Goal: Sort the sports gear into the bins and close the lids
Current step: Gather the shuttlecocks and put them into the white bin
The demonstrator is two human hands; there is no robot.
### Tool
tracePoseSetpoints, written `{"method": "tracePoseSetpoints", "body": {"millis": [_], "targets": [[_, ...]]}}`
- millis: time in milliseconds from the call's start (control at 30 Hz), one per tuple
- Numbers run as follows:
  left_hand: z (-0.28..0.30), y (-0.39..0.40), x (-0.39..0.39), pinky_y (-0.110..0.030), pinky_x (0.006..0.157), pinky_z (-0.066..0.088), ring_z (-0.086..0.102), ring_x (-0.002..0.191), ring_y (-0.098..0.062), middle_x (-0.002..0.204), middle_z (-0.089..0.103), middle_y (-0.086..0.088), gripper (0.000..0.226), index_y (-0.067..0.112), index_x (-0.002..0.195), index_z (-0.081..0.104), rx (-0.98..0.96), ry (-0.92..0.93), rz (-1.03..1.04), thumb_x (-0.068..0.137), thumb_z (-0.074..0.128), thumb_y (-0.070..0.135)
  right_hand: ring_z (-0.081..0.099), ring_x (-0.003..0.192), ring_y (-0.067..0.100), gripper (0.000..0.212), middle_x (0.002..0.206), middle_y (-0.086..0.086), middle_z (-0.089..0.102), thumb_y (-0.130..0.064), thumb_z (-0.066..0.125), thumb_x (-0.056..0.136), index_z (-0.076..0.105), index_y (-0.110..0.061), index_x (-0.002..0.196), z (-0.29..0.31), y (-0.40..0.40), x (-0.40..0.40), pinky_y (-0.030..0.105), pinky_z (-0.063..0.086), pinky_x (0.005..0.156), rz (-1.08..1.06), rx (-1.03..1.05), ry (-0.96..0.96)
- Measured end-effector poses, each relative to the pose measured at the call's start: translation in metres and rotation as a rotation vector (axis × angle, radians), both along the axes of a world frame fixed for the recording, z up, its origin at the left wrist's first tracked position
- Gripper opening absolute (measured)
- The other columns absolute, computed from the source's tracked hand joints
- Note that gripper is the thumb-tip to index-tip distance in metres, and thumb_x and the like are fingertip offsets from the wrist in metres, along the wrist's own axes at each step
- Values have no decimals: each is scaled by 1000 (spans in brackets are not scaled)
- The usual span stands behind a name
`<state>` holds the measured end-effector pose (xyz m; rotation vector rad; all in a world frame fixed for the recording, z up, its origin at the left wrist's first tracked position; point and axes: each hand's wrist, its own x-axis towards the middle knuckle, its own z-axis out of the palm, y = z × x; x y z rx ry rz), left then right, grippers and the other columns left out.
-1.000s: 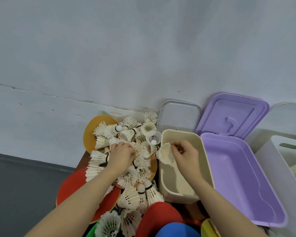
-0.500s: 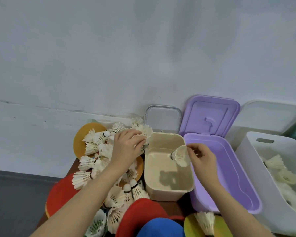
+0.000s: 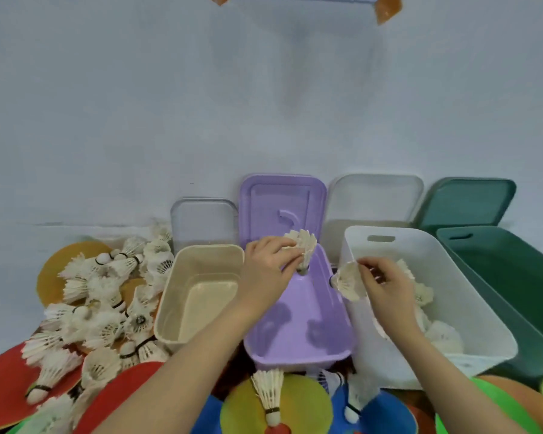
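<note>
Left hand [image 3: 265, 270] held over the purple bin [image 3: 298, 327], fingers gripped around a shuttlecock [image 3: 304, 249], right hand [image 3: 386, 286] at the white bin [image 3: 470, 311] rim, fingers pinched on a second shuttlecock [image 3: 348, 281], shuttlecock pile [image 3: 107, 296] left of the beige bin [image 3: 198, 296].

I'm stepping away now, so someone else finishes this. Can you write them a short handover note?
Left hand grips a white feather shuttlecock over the purple plastic bin.
Right hand pinches another shuttlecock at the white plastic bin rim.
Done: several shuttlecocks lie in the white bin.
Left: the shuttlecock pile and coloured paddles; beige bin and green bin look empty; all lids off.
</note>
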<state>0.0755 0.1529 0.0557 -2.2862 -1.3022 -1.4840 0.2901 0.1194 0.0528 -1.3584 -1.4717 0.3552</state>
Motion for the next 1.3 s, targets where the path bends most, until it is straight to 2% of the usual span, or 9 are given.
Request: {"method": "tracePoseSetpoints", "body": {"millis": [133,300,433,533,667,900,1067,1200,1300], "targets": [[-7,-5,77,-40,71,49,63,83,-21,89,69,1,17,15,85,73,-77,-56,-102,84,60,26,57,77,6,18,82,-7,62,-2,62,85,66,-18,92,-8,-4,64,19,44,72,-63,29,-67],[-7,-13,151,-31,71,42,62,76,-19,83,68,3,26,16,80,73,-219,-55,-154,83,54,33,56,75,13,13,85,-2,63,-4,60,87,68,-9,95,-8,-9,129,21,42,70,-139,2,-159],[-25,-16,181,-32,86,33,57,98,-21,100,65,2,29,18,95,71,-479,306,-109,90,47,33,54,76,11,13,88,-2,62,-8,60,87,69,-11,95,-21,-15,161,24,40,72,-151,-135,-329],[-42,-20,185,-33,94,27,47,114,-20,119,59,3,30,21,112,66,-623,550,-58,94,44,31,56,82,11,18,98,-2,66,-14,57,89,69,-15,102,-40,-14,173,20,37,72,-13,-404,-491],[-53,-29,181,-31,97,22,40,124,-15,130,52,4,34,22,123,58,-633,555,-51,95,41,33,58,90,14,21,105,-1,65,-25,53,91,67,-20,107,-53,-19,173,31,48,79,70,-529,-529],[-33,-34,156,-30,100,20,39,127,-17,136,48,5,38,21,128,53,-506,522,28,95,40,33,59,98,18,25,105,-2,63,-25,51,93,65,-18,112,-35,-19,145,35,47,78,95,-320,-567],[-20,-45,110,-31,100,20,39,127,-18,136,48,3,37,20,129,53,-501,512,88,96,40,32,59,92,15,21,97,-4,63,-22,54,92,67,-17,108,-25,-13,103,27,40,71,151,-212,-528],[-15,-55,49,-31,98,20,42,125,-18,133,51,1,38,20,127,55,-517,458,189,94,41,34,58,82,15,16,88,-5,60,-18,57,90,69,-17,101,-22,-3,48,34,46,74,272,-180,-465],[-12,-65,-3,-31,89,23,51,116,-22,121,59,0,57,19,117,63,-544,398,271,83,25,46,54,78,9,16,86,-9,57,-19,57,90,69,-17,100,-23,5,-4,33,47,74,337,-172,-441]]}}
